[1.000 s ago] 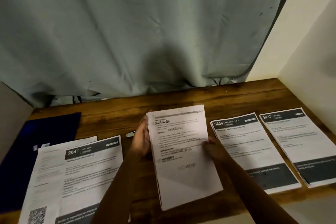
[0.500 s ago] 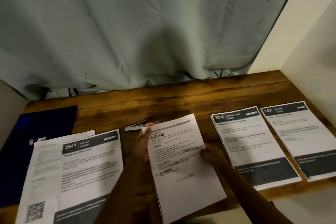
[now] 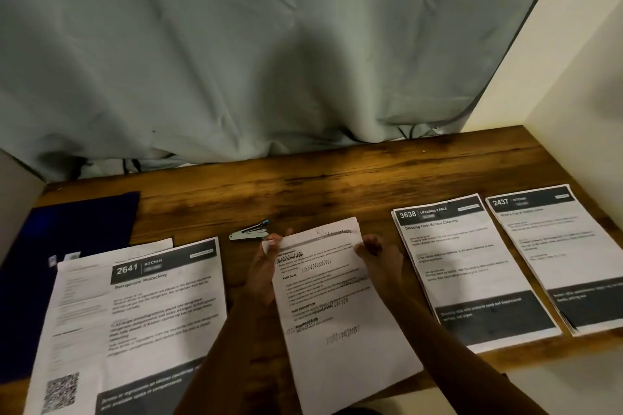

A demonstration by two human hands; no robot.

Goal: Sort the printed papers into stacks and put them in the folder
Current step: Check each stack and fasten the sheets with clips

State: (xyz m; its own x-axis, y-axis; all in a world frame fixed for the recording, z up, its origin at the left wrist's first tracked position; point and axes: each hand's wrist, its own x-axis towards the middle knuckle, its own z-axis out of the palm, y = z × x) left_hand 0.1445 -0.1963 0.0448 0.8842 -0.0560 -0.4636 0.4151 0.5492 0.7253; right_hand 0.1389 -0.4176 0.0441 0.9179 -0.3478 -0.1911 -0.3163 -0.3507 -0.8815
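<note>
Printed sheaf [image 3: 337, 313] lies lower, flatter over table [image 3: 337, 185] than before. Grip: left hand [image 3: 266, 263] pinches top-left corner, right hand [image 3: 379, 258] top-right. Beyond left hand, stapler [image 3: 249, 232] on table.

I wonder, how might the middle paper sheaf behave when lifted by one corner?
Probably floppy: the paper sheaf is thin, and its top corner bends at the left hand. It seems several loose sheets, so they may fan apart. Likely light.

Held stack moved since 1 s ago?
Yes. The stack came toward the person: its top edge was beyond the header of the 3638 sheet, now nearer; the stapler shows fully.
</note>
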